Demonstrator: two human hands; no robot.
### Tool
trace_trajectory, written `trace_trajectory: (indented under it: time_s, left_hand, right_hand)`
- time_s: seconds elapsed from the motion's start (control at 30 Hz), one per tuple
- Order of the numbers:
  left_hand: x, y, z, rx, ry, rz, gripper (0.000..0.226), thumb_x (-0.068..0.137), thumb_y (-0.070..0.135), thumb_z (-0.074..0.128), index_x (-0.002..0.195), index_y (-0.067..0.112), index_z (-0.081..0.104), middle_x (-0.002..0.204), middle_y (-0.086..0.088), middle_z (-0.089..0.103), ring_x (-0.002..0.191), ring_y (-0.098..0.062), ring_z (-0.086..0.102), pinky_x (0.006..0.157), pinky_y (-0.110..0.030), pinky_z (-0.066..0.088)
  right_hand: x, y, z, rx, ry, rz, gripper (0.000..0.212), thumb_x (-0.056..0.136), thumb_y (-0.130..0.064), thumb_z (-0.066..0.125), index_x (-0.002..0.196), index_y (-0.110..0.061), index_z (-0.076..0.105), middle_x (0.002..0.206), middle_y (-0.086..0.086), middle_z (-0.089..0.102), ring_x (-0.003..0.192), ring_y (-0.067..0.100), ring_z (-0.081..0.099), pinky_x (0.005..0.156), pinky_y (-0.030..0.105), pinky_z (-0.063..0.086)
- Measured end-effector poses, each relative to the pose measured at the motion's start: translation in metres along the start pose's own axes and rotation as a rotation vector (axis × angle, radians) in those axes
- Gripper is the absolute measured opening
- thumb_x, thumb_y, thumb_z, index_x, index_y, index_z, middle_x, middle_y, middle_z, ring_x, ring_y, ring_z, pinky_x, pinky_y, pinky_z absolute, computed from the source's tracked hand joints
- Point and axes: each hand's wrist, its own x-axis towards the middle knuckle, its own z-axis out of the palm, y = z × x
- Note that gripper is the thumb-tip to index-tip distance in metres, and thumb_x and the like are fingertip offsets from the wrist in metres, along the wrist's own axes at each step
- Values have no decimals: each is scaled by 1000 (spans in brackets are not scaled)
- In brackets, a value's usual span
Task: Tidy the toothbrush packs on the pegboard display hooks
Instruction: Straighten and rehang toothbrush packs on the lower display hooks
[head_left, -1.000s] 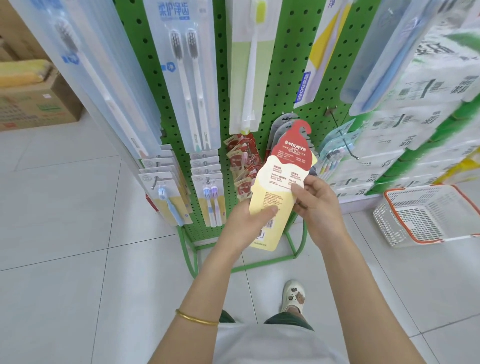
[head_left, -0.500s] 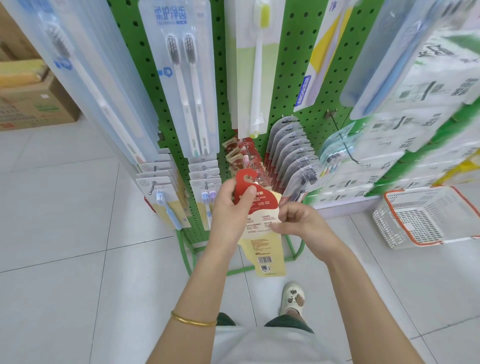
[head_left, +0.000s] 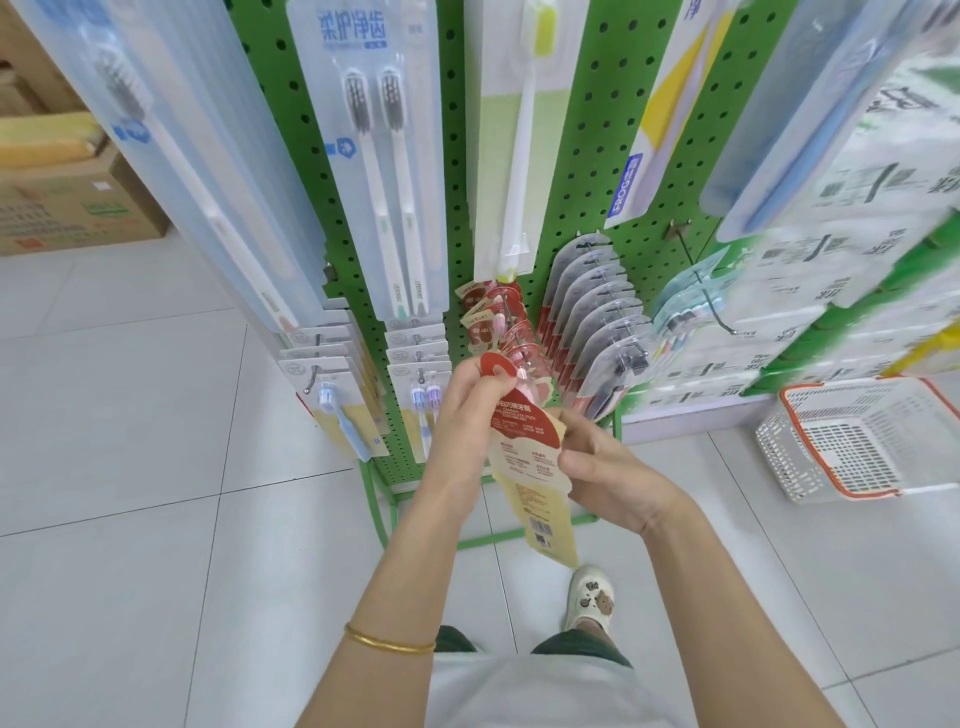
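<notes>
The red-and-cream toothbrush pack (head_left: 527, 467) hangs in front of the lower middle of the green pegboard (head_left: 597, 130), its cream tail pointing at the floor. It looks light, a thin card that would bend or crease if squeezed. The cut-out red tab at the top is the weakest part and the best place to hold it for hanging.

Both hands are clamped on it. The left hand (head_left: 462, 410) pinches the red tab and the right hand (head_left: 608, 473) curls round the right edge at mid-height.

Just beyond the tab hangs the row of matching red packs (head_left: 493, 322); their peg's tip is hard to make out. Grey packs (head_left: 592, 312) crowd the right and small brush packs (head_left: 421, 384) the left, so the lane is narrow. Open room lies on the near side, above the floor. A white basket (head_left: 857, 441) sits well apart, far right.
</notes>
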Motion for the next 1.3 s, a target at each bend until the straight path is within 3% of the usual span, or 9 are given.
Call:
trace_trajectory:
  time_s: [0.13, 0.3, 0.4, 0.47, 0.63, 0.77, 0.93, 1.1, 1.3]
  left_hand:
    - [5, -1, -1, -39, -43, 18, 24, 69, 32, 52, 88, 19, 60, 89, -6, 66, 88, -21, 64, 77, -38, 46]
    - [5, 1, 3, -56, -88, 20, 20, 76, 23, 48, 90, 15, 60, 81, 1, 69, 76, -13, 64, 70, -31, 46]
    - [5, 2, 3, -38, -35, 32, 15, 88, 16, 55, 101, 12, 61, 100, -2, 70, 90, -13, 67, 84, -33, 49]
    - [7, 2, 2, 3, 27, 30, 17, 89, 17, 60, 106, 14, 62, 110, -2, 67, 101, -13, 66, 92, -30, 50]
    - [12, 4, 0, 65, 129, 64, 20, 89, 3, 57, 103, 18, 60, 110, -4, 65, 106, -18, 63, 96, -35, 51]
    - [9, 3, 0, 84, 143, 60, 20, 89, 3, 58, 99, 21, 60, 109, -3, 63, 106, -20, 63, 94, -38, 52]
    - [6, 1, -4, 102, 151, 55, 20, 90, 1, 54, 99, 19, 59, 105, 0, 61, 103, -16, 63, 89, -35, 54]
    - [4, -3, -9, 145, 149, 46, 21, 88, 2, 58, 102, 18, 62, 104, 2, 64, 102, -11, 62, 91, -37, 53]
    - [3, -5, -10, 176, 143, 53, 20, 88, 2, 59, 100, 17, 63, 104, 2, 65, 103, -10, 61, 93, -40, 52]
  right_hand:
    - [2, -2, 4, -80, 4, 16, 98, 49, -47, 91, 119, -4, 38, 103, 13, 52, 95, 21, 51, 81, 27, 44]
    - [5, -3, 3, -212, 48, -13, 114, 46, -51, 90, 129, 3, 33, 115, 11, 52, 109, 22, 51, 96, 38, 40]
    - [4, -1, -3, -259, 113, -10, 108, 45, -51, 91, 131, -10, 40, 127, 14, 52, 121, 25, 54, 103, 43, 43]
    - [2, -2, -8, -315, 198, -5, 108, 43, -52, 90, 133, -16, 42, 122, 7, 57, 118, 22, 57, 96, 35, 47]
    - [10, 3, -10, -514, 511, -29, 63, 61, -28, 88, 109, -32, 48, 109, -6, 57, 102, 8, 55, 82, 15, 42]
    - [30, 20, -8, -738, 716, -47, 80, 51, -46, 87, 116, -22, 48, 114, -1, 49, 98, 8, 52, 87, 26, 46]
    - [45, 28, -1, -939, 874, -57, 90, 54, -44, 88, 125, -13, 41, 108, -5, 37, 104, 14, 42, 83, 24, 36]
    - [58, 33, 4, -1006, 962, -79, 94, 52, -48, 87, 125, -9, 42, 115, 5, 45, 110, 21, 45, 84, 37, 46]
    - [71, 41, 11, -985, 1029, -95, 94, 50, -49, 85, 117, 2, 43, 109, 14, 49, 105, 30, 44, 85, 40, 43]
